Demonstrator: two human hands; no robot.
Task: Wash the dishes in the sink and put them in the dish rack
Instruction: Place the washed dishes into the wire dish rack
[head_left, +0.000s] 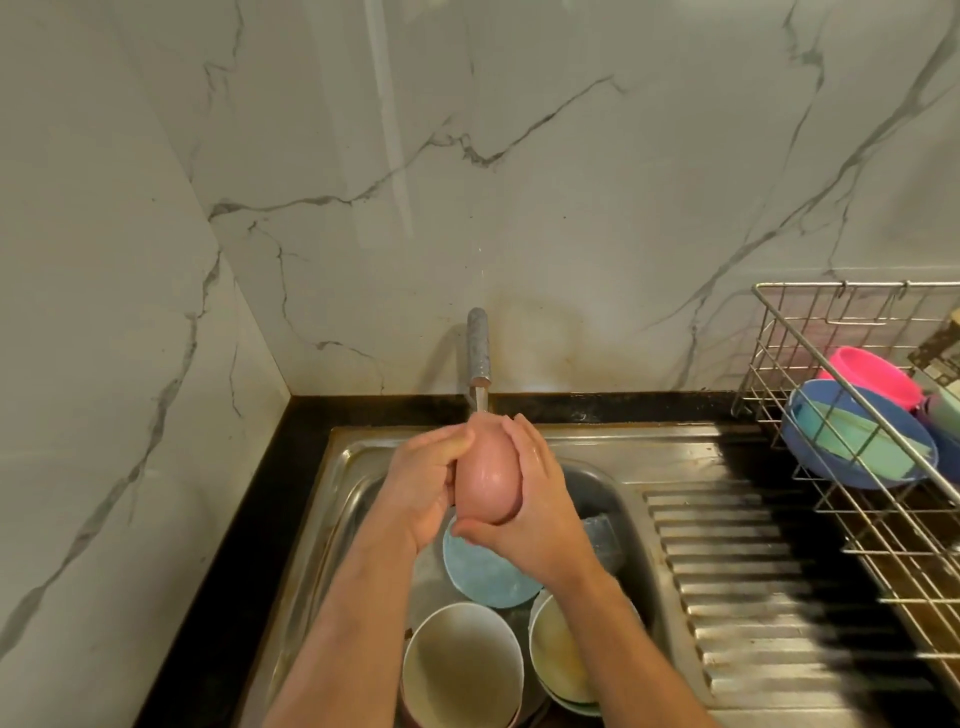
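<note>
I hold a pink bowl (487, 475) on edge under the running tap (478, 344), above the steel sink (343, 467). My left hand (423, 480) grips its left side, fingers curled over the rim. My right hand (537, 512) wraps its right side and bottom. Below my hands the sink holds a blue plate (483, 574), a cream bowl (460, 667), a pale yellow bowl (558, 660) and a grey cup (602, 538). The wire dish rack (831, 364) at the right carries a blue bowl (810, 452) with a teal piece (862, 439) in it, and a pink bowl (867, 374).
A ribbed steel drainboard (769, 582) lies between the sink and the rack. A black counter edge (270, 493) borders the sink on the left and back. Marble wall tiles (467, 182) rise close behind the tap.
</note>
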